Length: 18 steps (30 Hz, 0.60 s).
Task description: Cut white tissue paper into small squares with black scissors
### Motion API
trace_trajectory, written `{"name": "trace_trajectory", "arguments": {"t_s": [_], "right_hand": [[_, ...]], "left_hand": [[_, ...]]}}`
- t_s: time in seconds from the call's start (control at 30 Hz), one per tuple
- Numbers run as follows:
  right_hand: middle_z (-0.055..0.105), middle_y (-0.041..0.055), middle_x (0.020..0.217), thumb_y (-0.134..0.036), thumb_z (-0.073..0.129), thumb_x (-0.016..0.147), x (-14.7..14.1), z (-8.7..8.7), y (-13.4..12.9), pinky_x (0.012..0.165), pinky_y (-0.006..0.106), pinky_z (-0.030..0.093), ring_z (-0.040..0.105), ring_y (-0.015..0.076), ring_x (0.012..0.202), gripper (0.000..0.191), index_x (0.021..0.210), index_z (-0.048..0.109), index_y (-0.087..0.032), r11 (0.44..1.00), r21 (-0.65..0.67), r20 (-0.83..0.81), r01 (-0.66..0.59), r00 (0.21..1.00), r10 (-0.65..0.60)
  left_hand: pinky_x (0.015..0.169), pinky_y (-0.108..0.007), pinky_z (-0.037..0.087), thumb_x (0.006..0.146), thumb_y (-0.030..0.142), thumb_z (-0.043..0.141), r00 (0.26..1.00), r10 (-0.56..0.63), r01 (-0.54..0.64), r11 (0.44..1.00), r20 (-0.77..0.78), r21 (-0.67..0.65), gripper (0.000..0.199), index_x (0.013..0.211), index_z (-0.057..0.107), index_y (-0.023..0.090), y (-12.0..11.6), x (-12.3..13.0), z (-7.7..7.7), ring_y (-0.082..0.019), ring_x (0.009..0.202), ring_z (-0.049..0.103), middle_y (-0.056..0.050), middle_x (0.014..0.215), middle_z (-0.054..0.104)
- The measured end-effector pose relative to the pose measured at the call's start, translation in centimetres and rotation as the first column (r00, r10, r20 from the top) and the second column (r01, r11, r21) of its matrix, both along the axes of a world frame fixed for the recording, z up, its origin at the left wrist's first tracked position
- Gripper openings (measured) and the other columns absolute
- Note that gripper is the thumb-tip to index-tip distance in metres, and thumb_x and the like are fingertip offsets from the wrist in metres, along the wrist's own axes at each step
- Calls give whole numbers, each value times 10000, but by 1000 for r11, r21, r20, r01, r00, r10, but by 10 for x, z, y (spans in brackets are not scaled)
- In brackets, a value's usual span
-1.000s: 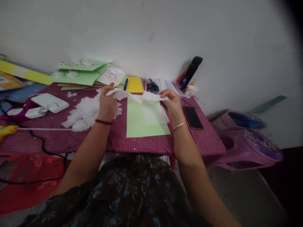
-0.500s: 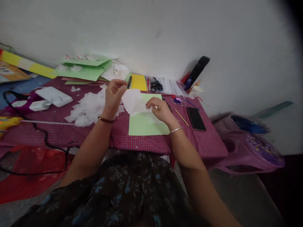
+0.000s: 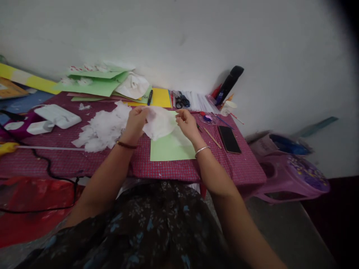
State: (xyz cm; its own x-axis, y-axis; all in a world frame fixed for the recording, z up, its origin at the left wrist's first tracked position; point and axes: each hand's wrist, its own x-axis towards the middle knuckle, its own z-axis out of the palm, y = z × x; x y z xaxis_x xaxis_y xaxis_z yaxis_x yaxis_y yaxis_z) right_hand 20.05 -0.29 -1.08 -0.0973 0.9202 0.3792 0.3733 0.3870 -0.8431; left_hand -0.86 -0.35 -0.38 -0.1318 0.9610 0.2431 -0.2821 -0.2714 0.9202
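Between my hands hangs a thin, see-through piece of white tissue paper (image 3: 160, 124), spread out over a light green sheet of paper (image 3: 174, 147). My left hand (image 3: 136, 121) pinches its left edge, with the fingers closed. On the right side my right hand (image 3: 185, 122) has its thumb and fingertips together at the tissue's right edge. A pile of crumpled white tissue pieces (image 3: 103, 127) lies just left of my left hand. Close to my right wrist lie a thin wooden stick (image 3: 212, 138) and a black phone (image 3: 229, 139).
Green paper sheets (image 3: 92, 84) are stacked by the wall, beside a yellow sheet (image 3: 161, 98), a black marker (image 3: 150, 98) and scissors (image 3: 182, 100). A white power strip (image 3: 60, 115) and a yellow glue gun (image 3: 8, 148) with a black cord sit left. A pink stool (image 3: 291, 179) stands right.
The tissue has been spread wider and flatter between my hands. My left hand has lowered a little, and my right hand has moved up to the tissue's upper right edge. The view has shifted slightly.
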Motion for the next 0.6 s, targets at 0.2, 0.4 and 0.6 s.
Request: {"name": "trace_trajectory", "arguments": {"t_s": [0.2, 0.4, 0.6], "right_hand": [[653, 22, 851, -467, 467, 980, 4, -13, 6, 592, 249, 513, 638, 139, 677, 338, 1189, 561, -218, 972, -229, -31, -58, 998, 52], [736, 42, 768, -709, 259, 985, -3, -4, -10, 520, 256, 543, 686, 161, 576, 697, 1504, 373, -258, 747, -485, -307, -455, 888, 342], [753, 98, 778, -712, 244, 986, -20, -7, -17, 517, 299, 574, 705, 200, 589, 726, 1367, 481, -142, 584, -592, -396, -555, 832, 390]], "left_hand": [[912, -421, 567, 836, 204, 570, 976, -100, 104, 995, 191, -9, 98, 832, 668, 196, 0, -9, 16, -216, 882, 712, -43, 784, 720], [928, -452, 564, 812, 221, 537, 937, -186, 209, 977, 297, -46, 131, 781, 664, 220, -3, -16, 18, -268, 958, 705, -38, 763, 722], [898, -456, 571, 820, 291, 510, 958, -138, 155, 987, 252, -47, 158, 771, 652, 240, -4, -17, 17, -290, 1098, 667, -56, 829, 722]]}}
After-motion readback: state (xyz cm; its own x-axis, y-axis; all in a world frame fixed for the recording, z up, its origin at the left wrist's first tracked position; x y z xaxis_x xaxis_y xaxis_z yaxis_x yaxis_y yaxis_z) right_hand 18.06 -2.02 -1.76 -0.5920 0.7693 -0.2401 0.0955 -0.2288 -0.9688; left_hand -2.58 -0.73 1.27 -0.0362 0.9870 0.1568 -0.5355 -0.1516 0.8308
